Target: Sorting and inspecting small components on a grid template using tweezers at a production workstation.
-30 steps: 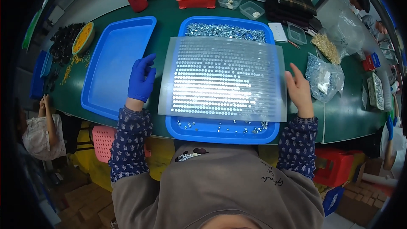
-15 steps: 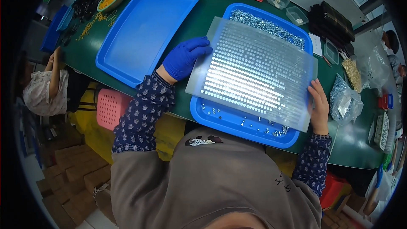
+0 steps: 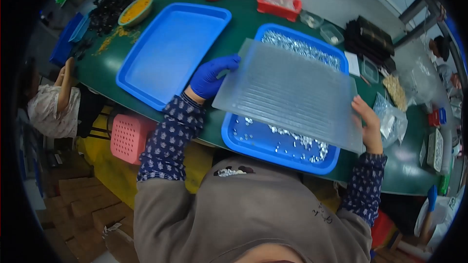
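Observation:
My left hand (image 3: pixel 213 76), in a blue glove, grips the left edge of a translucent ridged plate (image 3: pixel 292 90). My bare right hand (image 3: pixel 369 125) holds the same plate by its right edge, fingers on the rim. The plate is tilted above a blue tray (image 3: pixel 278 159) and hides the tray's middle. Small shiny silver pieces (image 3: pixel 292 44) lie heaped along the tray's far end. More of them are scattered at its near end, below the plate. Rows of lines show on the plate, with no shiny dots visible on it.
A second blue tray (image 3: pixel 163 51) lies to the left. Beyond it are a bowl of yellow bits (image 3: pixel 135 10) and a black pile (image 3: pixel 113 12). A red bin (image 3: pixel 279 5), clear boxes (image 3: pixel 331 34) and plastic bags (image 3: pixel 391 122) line the back and right. Another person (image 3: pixel 53 107) sits at left.
The bright round dots that filled the plate's rows no longer show on it. More silver pieces lie at the tray's near end. Both hands still hold the plate.

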